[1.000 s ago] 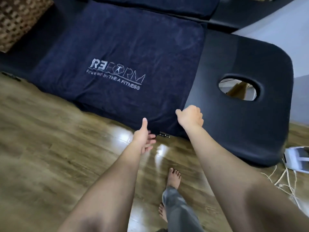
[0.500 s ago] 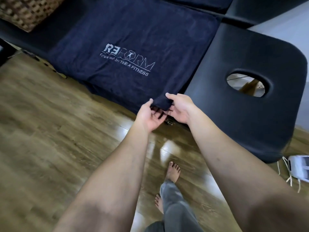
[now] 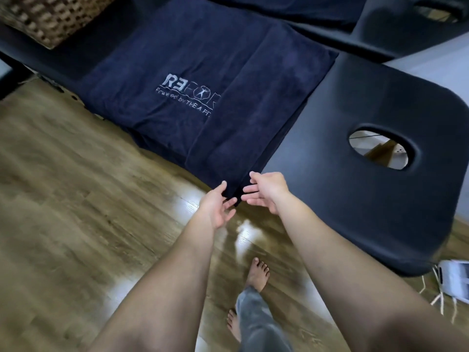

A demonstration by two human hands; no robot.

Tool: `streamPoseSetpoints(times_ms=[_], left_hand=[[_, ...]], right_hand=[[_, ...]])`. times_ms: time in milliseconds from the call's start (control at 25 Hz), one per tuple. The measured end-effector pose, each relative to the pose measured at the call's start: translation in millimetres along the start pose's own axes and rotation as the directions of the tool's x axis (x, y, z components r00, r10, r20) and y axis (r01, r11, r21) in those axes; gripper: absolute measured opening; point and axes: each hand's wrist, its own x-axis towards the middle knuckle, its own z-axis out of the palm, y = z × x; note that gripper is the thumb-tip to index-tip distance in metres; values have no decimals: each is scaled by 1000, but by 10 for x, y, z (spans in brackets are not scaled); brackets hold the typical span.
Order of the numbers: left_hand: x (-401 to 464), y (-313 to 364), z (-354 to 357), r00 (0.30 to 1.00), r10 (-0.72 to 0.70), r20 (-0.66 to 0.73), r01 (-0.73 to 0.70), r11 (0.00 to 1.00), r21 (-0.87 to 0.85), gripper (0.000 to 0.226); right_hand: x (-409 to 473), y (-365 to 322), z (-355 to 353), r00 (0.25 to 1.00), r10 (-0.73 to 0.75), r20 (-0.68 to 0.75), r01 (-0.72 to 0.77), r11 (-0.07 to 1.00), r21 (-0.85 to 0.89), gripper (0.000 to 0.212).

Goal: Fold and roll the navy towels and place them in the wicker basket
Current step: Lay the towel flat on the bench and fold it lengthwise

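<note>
One navy towel spread flat on black massage table, right strip folded over logo; long axis runs from near corner toward far side. Second towel partly visible behind. One wicker basket far left. Left hand, right hand both open, fingers relaxed, flanking hanging near corner; contact unclear.

Left hand, right hand outstretched, unclenched

Towel spread on massage table at frame centre, wicker basket at upper left. Face hole right of towel. Hands at towel's near corner, below centre. Bare feet on floor lower down.
</note>
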Motion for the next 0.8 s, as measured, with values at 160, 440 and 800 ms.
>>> streamPoseSetpoints(times_ms=[160,440,800], left_hand=[[71,82,185,983,100,155,-64,972,-224,14],[-16,-256,67,836,394,-382,-195,864,465,23],[29,76,782,562,771,300,-342,-113,933,41]], right_hand=[[142,-201,-52,975,-119,-189,93,986,-142,33],[257,-344,-254,957,-124,-262,70,976,-207,33],[449,-643,-669,898,-238,-369,148,955,-256,18]])
